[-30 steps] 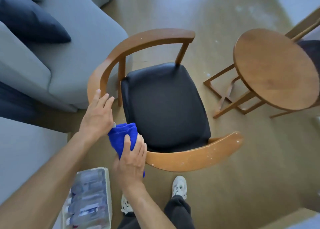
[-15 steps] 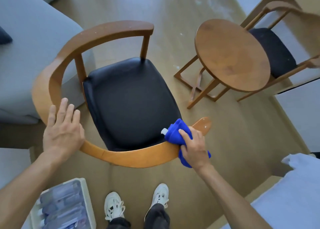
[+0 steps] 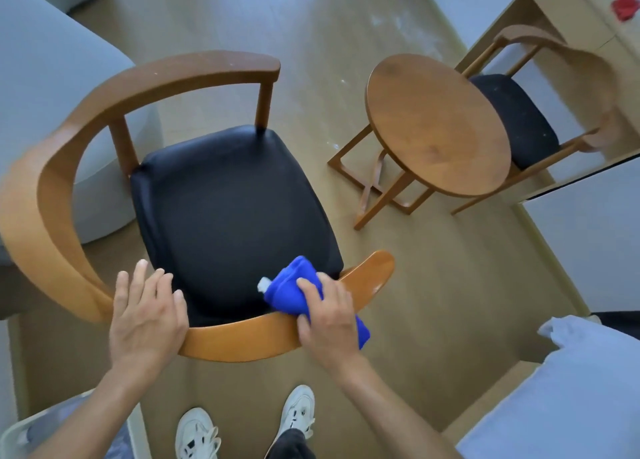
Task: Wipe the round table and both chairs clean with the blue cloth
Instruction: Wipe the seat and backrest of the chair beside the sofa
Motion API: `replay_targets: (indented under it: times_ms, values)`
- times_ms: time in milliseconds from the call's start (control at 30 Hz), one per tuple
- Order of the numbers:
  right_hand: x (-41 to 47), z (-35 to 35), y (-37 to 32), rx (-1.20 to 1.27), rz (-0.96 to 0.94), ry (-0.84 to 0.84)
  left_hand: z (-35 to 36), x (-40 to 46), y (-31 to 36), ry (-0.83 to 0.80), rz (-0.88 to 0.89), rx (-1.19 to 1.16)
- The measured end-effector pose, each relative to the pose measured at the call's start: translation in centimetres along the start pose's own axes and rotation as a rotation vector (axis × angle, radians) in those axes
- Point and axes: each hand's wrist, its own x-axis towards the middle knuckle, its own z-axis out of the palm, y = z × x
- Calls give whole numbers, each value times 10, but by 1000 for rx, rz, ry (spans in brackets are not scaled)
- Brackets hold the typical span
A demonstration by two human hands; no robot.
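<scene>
The right hand [image 3: 329, 320] is pressing its closed grip on the bunched blue cloth [image 3: 294, 290] against the near chair's curved wooden armrest [image 3: 242, 340], whose long axis is running leftward toward the left hand [image 3: 145, 320], lying flat and spread, bracing it.

The right hand [image 3: 329, 323] covers the middle of the blue cloth [image 3: 289, 290]; the left hand [image 3: 147, 320] hides part of the near chair's [image 3: 225, 212] curved rail. At lower left a clear bin [image 3: 20, 434] is cut by the frame edge, its contents blurred. The far chair [image 3: 516, 119], upper right, sits partly behind the round table [image 3: 436, 122]. The small red thing [image 3: 625, 6] at the top right corner cannot be identified.
</scene>
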Motion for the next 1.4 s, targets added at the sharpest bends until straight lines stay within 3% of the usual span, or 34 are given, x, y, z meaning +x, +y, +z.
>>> replay_targets:
  times_ms: [133,300,467,600,833,900,1000,1067,1200,1300,1400]
  values:
    - [-28,22,-47,110,-95,-43,9,-2,27,1,-186,-102]
    - [-9,8,33,46,-276,48,13,-1,34,-17,-225,-6]
    - [50,-20,139,-9,118,61,11,1,39,-15,-240,60]
    - [54,-8,119,18,331,109,10,1,39,-30,-253,64]
    - [-50,42,-57,241,-86,93,11,-2,36,20,-232,32]
    - [-42,42,-53,260,-188,65,12,-3,36,67,-211,17]
    - [-21,21,19,211,-325,37,11,-2,37,35,-255,19]
    - [-3,2,81,155,-258,50,10,0,39,26,-252,32]
    - [54,-19,153,93,89,19,9,0,41,7,-258,37]
    - [59,-11,140,70,227,83,7,0,41,1,-272,31]
    - [21,7,87,74,195,121,6,1,42,14,-250,25]
